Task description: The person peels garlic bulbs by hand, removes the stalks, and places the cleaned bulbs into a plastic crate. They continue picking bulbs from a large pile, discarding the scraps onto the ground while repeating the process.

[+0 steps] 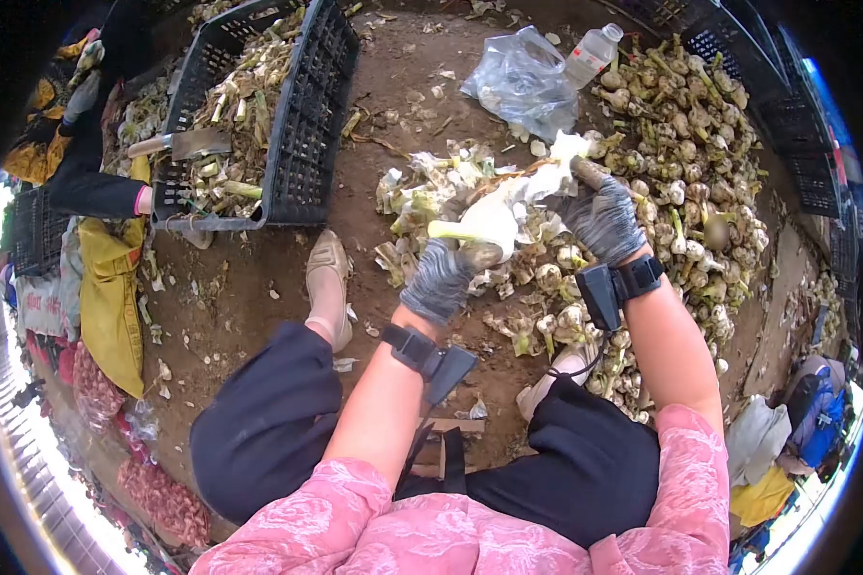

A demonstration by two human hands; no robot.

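Note:
A pale garlic bulb [494,218] with a short greenish stem is in my left hand [443,278], whose gloved fingers are closed round its underside. My right hand [599,213], in a grey striped glove, pinches a strip of white garlic skin [554,175]. This strip stretches from the bulb toward my right thumb. Beneath both hands lies a heap of loose garlic skins [431,187]. To the right of my right hand spreads a large pile of garlic bulbs [686,144], many with cut stems.
A black plastic crate [307,115] of cut stalks stands at upper left, with a wide-bladed knife [197,144] on its edge. Beyond my hands lie a clear plastic bag [523,86] and a bottle [594,56]. Another person's gloved hand [83,96] shows at far left.

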